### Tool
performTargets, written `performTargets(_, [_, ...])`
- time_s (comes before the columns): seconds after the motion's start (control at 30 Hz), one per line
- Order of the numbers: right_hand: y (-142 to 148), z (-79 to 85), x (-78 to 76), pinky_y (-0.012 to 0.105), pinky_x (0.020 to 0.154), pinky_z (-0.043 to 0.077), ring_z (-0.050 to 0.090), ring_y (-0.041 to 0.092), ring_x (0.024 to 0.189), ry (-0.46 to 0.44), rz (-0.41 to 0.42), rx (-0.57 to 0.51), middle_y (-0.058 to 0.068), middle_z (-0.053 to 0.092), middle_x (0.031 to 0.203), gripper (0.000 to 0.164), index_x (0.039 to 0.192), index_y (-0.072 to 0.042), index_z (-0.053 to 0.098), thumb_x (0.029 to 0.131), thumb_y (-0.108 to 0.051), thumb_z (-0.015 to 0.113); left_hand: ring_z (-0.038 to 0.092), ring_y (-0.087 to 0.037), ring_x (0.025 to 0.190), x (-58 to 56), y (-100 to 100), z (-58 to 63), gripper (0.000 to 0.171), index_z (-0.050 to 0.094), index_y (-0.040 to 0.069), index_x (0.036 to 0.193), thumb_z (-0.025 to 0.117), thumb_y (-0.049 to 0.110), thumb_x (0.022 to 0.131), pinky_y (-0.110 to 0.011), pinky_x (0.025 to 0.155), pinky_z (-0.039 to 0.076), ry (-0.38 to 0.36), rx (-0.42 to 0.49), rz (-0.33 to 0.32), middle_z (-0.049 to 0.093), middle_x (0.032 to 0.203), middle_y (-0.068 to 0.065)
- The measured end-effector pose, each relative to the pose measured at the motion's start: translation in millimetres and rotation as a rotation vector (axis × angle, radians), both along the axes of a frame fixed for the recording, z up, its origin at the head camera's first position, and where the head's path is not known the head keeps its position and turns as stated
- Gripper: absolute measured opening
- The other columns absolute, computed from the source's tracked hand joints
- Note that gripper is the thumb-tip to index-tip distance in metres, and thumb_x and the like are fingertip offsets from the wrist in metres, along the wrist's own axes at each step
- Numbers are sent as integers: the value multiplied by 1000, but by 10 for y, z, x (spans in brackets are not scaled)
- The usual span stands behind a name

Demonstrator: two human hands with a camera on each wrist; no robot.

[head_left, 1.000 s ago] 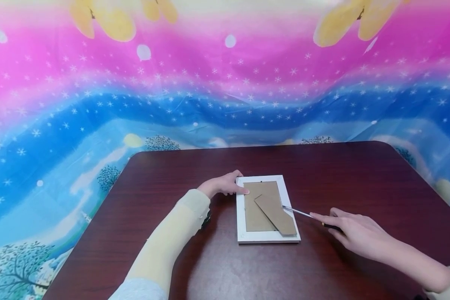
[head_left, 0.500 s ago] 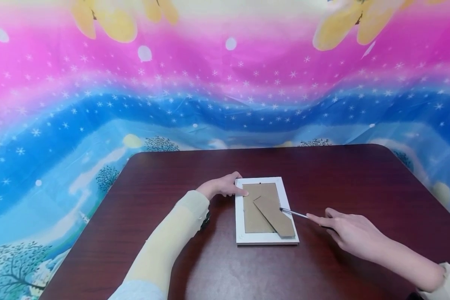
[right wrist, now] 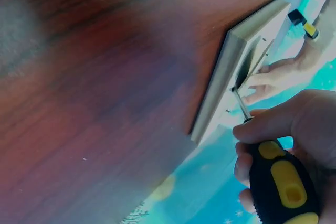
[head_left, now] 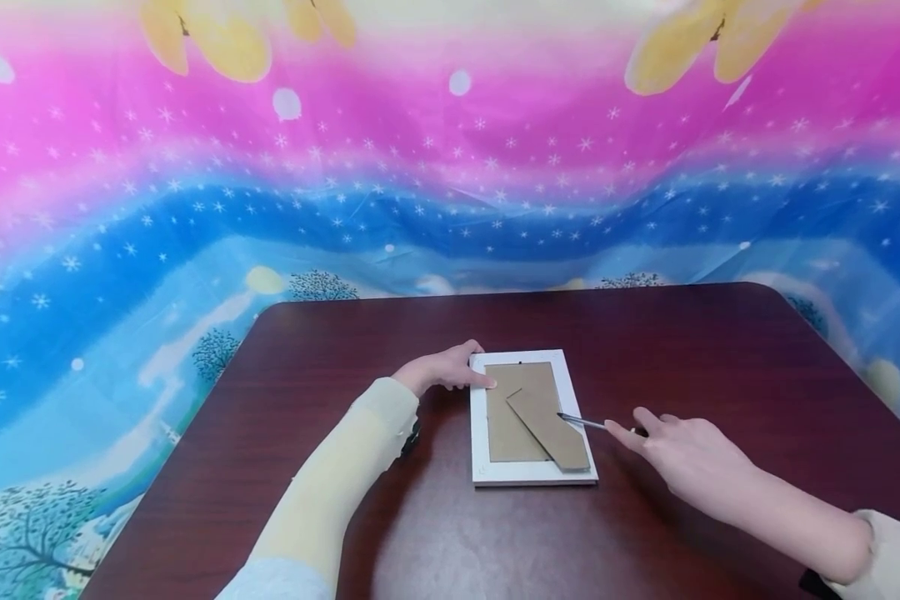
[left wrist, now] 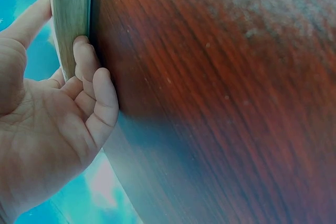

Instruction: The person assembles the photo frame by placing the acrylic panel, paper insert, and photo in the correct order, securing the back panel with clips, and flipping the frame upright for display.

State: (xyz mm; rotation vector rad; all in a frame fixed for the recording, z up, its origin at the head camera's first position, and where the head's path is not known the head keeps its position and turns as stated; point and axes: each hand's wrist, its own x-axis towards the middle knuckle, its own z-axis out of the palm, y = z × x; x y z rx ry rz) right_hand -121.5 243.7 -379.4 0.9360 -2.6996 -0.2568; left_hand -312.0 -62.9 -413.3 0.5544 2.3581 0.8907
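A white picture frame (head_left: 480, 433) lies face down on the table, its brown backing board (head_left: 521, 375) and slanted stand leg (head_left: 555, 433) facing up. My left hand (head_left: 444, 369) grips the frame's upper left side, thumb over the top face; in the left wrist view its fingers (left wrist: 105, 98) lie along the wooden edge. From the right, my right hand (head_left: 690, 454) holds a screwdriver (head_left: 587, 422). Its tip is at the inner right edge of the frame, beside the stand leg. The black and yellow handle (right wrist: 283, 182) shows in the right wrist view, inside the curled fingers.
A dark red-brown wooden table (head_left: 345, 333) carries the frame. Behind it hangs a pink and blue cloth (head_left: 420, 167) with snowflakes and trees. A black and yellow wrist device (right wrist: 304, 23) sits on the left wrist.
My right hand has moved a little left, closer to the frame, and less of the screwdriver shows in the head view. The tip stays at the frame's right inner edge. My left hand keeps its grip.
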Motion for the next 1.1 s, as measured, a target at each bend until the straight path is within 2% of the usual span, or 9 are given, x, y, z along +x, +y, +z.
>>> performTargets(0.1, [11, 24, -9, 24, 39, 27, 45, 15, 50, -13, -3, 0, 13, 63, 97, 65, 123, -18, 68, 65, 11, 76, 44, -16, 65, 1, 6, -1, 49, 41, 8, 121, 71, 29, 89, -27, 53, 37, 3, 4, 0, 51, 86, -7])
performTargets(0.2, [78, 34, -27, 23, 39, 26, 40, 10, 43, -76, -34, -54, 17, 66, 104, 61, 124, -22, 67, 70, 6, 75, 44, -17, 66, 3, 5, -8, 49, 41, 8, 121, 71, 29, 89, -27, 54, 36, -7, 7, 6, 50, 87, -7])
performTargets(0.27, [138, 35, -46, 22, 39, 26, 35, 5, 42, -97, -56, -110, 14, 66, 102, 59, 126, -24, 66, 74, 1, 75, 43, -17, 66, 4, 5, -16, 50, 41, 9, 122, 72, 29, 89, -27, 54, 36, -15, 6, 7, 50, 87, -7])
performTargets(0.33, [189, 26, -79, 22, 39, 25, 24, 2, 43, -82, -52, -173, 4, 62, 93, 57, 128, -24, 65, 76, -3, 76, 43, -18, 67, 3, 5, -19, 51, 41, 9, 122, 72, 30, 88, -27, 54, 37, -19, 2, 8, 51, 88, -7])
performTargets(0.43, [224, 24, -157, 21, 40, 25, 23, 1, 47, -40, -36, -248, -4, 47, 81, 58, 130, -22, 63, 76, -7, 79, 44, -18, 67, -4, 3, -21, 51, 40, 10, 123, 72, 30, 88, -27, 55, 37, -16, -2, 7, 50, 90, -8])
performTargets(0.5, [215, 28, -224, 22, 40, 25, 24, 1, 48, -42, -46, -276, -6, 44, 80, 56, 131, -21, 62, 79, -10, 78, 44, -18, 68, -9, 0, -18, 51, 40, 10, 123, 72, 30, 88, -27, 55, 37, -14, 0, 7, 50, 90, -8])
performTargets(0.73, [43, 15, -532, 25, 42, 29, 30, 7, 48, -144, -119, -271, -1, 45, 78, 45, 132, -17, 62, 88, -13, 71, 43, -18, 67, -16, -17, -28, 51, 40, 10, 124, 72, 30, 89, -28, 55, 37, -11, 1, 9, 50, 91, -8])
performTargets(0.93, [-120, 7, -767, 26, 43, 31, 34, 8, 50, -190, -74, -247, -3, 45, 71, 40, 127, -14, 65, 88, -9, 71, 44, -18, 68, -7, -5, -35, 51, 40, 10, 124, 71, 30, 89, -29, 57, 38, -7, 3, 12, 50, 91, -7])
performTargets(1.1, [-187, 11, -862, 26, 43, 30, 34, 9, 49, -207, -67, -211, -5, 42, 65, 38, 126, -14, 66, 88, -9, 70, 43, -18, 66, 3, 2, -28, 51, 41, 10, 124, 72, 29, 89, -30, 57, 37, -10, 7, 17, 50, 87, -7])
